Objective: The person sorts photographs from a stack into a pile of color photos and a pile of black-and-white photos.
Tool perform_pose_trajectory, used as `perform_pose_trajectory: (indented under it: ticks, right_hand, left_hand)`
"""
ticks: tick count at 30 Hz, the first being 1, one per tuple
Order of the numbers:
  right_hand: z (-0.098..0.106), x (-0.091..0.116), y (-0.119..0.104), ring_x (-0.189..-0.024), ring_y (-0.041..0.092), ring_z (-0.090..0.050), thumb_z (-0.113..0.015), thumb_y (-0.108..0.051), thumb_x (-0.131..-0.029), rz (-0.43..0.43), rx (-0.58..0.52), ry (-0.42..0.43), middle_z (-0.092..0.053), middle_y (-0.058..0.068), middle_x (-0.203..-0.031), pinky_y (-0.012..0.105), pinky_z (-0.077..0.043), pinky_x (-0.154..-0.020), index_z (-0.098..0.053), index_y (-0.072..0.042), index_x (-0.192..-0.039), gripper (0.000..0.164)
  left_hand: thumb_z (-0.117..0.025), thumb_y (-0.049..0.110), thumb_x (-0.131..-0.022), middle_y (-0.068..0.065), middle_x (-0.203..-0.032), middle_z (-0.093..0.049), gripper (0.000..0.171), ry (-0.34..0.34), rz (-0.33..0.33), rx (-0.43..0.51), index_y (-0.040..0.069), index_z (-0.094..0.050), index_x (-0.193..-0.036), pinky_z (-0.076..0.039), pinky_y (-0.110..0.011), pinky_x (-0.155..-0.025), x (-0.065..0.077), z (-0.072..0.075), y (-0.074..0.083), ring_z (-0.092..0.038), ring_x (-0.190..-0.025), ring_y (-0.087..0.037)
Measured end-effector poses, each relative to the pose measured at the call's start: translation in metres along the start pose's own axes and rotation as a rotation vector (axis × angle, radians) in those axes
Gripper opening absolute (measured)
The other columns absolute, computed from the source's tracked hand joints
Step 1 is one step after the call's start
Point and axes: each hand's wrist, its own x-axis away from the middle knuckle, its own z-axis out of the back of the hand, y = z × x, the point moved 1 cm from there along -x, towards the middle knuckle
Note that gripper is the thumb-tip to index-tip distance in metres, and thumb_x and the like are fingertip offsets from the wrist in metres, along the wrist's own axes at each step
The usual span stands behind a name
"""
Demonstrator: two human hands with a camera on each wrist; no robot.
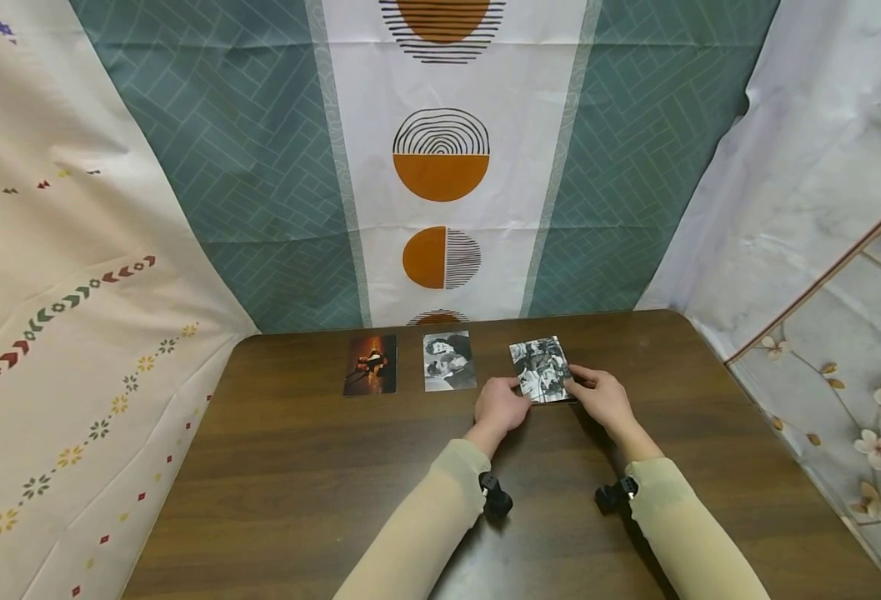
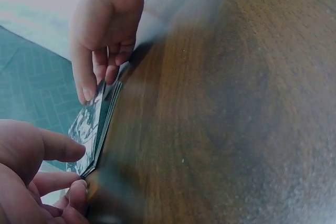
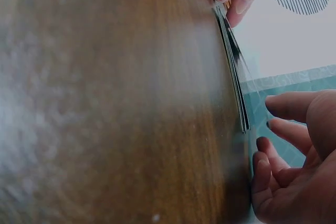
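Note:
A black-and-white photo card (image 1: 541,367) lies at the right end of a row of pictures, on top of a thin stack of cards (image 3: 234,72). The left hand (image 1: 502,405) pinches the near left corner of the stack, its thumb (image 2: 71,149) above and its fingers curled at the edge. At the opposite side, the right hand (image 1: 603,398) holds the top card's right edge between thumb and fingers. In the left wrist view, that card is tilted up from the stack towards the right hand (image 2: 107,24), leaving a narrow gap.
Left of the stack, a black-and-white photo card (image 1: 449,361) and a dark orange picture card (image 1: 370,365) lie flat, apart from each other. The brown wooden table (image 1: 320,483) ends at a patterned cloth backdrop (image 1: 275,250). Each wrist carries a small black camera.

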Motion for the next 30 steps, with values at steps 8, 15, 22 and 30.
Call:
perform_pose_trajectory:
  ticks: [8,15,22,30]
  right_hand:
    - [-0.0017,0.0000,-0.0022,-0.121,0.038,-0.062,-0.071,-0.020,-0.103,0.015,-0.041,0.015,-0.070,0.021,-0.128,0.049,-0.047,-0.101,-0.063,-0.001,-0.148,0.050]
    - [-0.0028,0.0003,-0.0019,-0.110,0.034,-0.063,-0.074,-0.016,-0.100,0.037,-0.037,0.021,-0.072,0.017,-0.115,0.046,-0.047,-0.095,-0.063,0.000,-0.146,0.050]
    - [-0.0060,0.0047,-0.0013,-0.109,0.032,-0.063,-0.075,-0.016,-0.100,0.029,-0.037,0.035,-0.072,0.016,-0.114,0.044,-0.047,-0.094,-0.064,-0.002,-0.146,0.050]
    - [-0.0066,0.0086,-0.0056,-0.112,0.033,-0.063,-0.071,-0.017,-0.102,0.019,-0.048,0.034,-0.072,0.016,-0.117,0.046,-0.044,-0.098,-0.064,-0.004,-0.147,0.047]
  left_hand:
    - [-0.077,0.019,-0.091,0.002,-0.132,-0.073,0.041,0.002,0.026,0.071,0.024,-0.079,-0.132,-0.055,-0.039,-0.081,-0.0019,0.0032,-0.0007,-0.068,-0.118,-0.025]
    - [-0.073,0.014,-0.087,0.001,-0.119,-0.076,0.054,0.026,-0.007,0.048,0.015,-0.073,-0.140,-0.054,-0.038,-0.084,-0.0013,0.0027,-0.0013,-0.068,-0.111,-0.022]
    - [-0.074,0.014,-0.087,-0.001,-0.122,-0.076,0.053,0.032,-0.010,0.044,0.013,-0.073,-0.140,-0.054,-0.037,-0.082,-0.0010,-0.0006,-0.0035,-0.068,-0.107,-0.021]
    - [-0.075,0.012,-0.088,0.005,-0.083,-0.062,0.057,0.039,-0.012,0.141,0.011,-0.069,-0.145,-0.045,-0.031,-0.067,-0.0009,-0.0016,-0.0090,-0.055,-0.075,-0.014]
